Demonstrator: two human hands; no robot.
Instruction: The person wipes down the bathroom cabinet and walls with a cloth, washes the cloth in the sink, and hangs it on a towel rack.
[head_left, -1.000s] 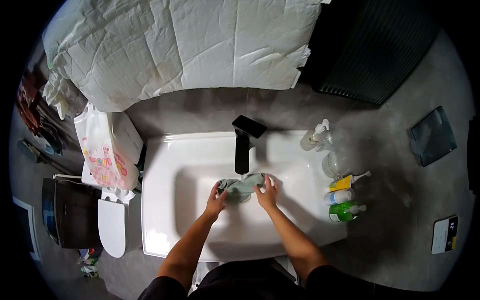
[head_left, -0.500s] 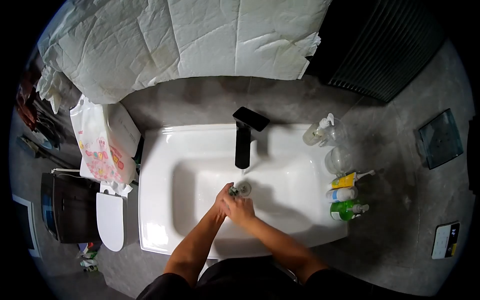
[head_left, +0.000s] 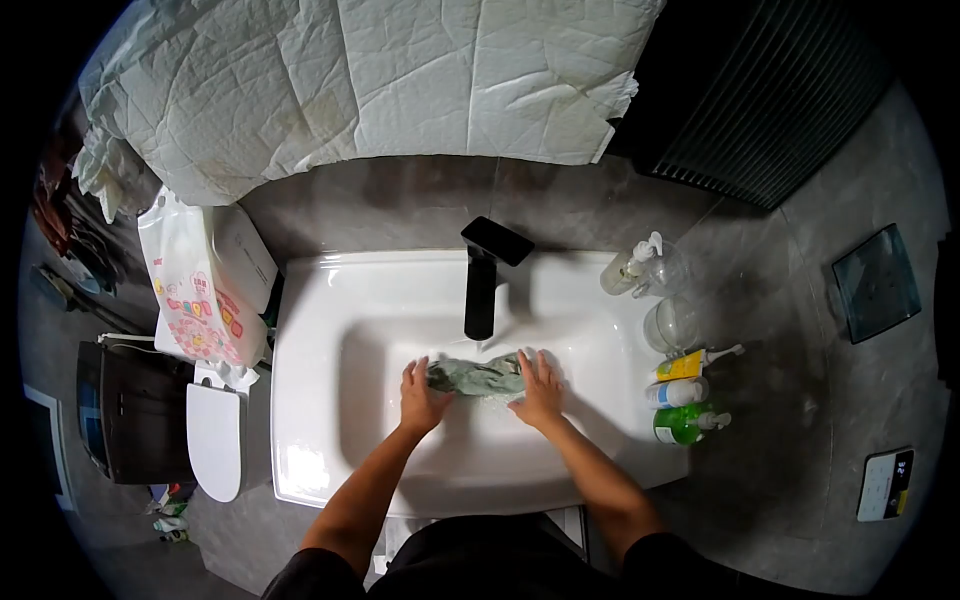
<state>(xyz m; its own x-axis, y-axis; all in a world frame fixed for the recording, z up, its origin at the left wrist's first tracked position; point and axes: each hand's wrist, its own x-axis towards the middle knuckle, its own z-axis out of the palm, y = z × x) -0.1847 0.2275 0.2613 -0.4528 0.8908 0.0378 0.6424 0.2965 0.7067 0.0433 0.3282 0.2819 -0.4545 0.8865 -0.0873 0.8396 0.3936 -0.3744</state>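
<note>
A wet grey-green cloth (head_left: 478,377) stretches sideways between my two hands in the white washbasin (head_left: 310,400), just below the black tap (head_left: 481,295). My left hand (head_left: 423,398) grips its left end, thumb towards the middle. At the opposite end, my right hand (head_left: 541,392) has hold of the cloth, fingers pointing up and away from me. Parts of the fingertips are hidden by the folds. A little water shows under the spout.
Along the basin's right rim stand a pump bottle (head_left: 625,270), a clear round container (head_left: 672,325), a yellow tube (head_left: 680,367), a white bottle (head_left: 678,392) and a green pump bottle (head_left: 680,425). A printed plastic bag (head_left: 205,300) and a white toilet (head_left: 214,440) are left.
My hands were together around the bunched cloth near the drain. Now they are apart, one left and one right, and the cloth is spread out between them.
</note>
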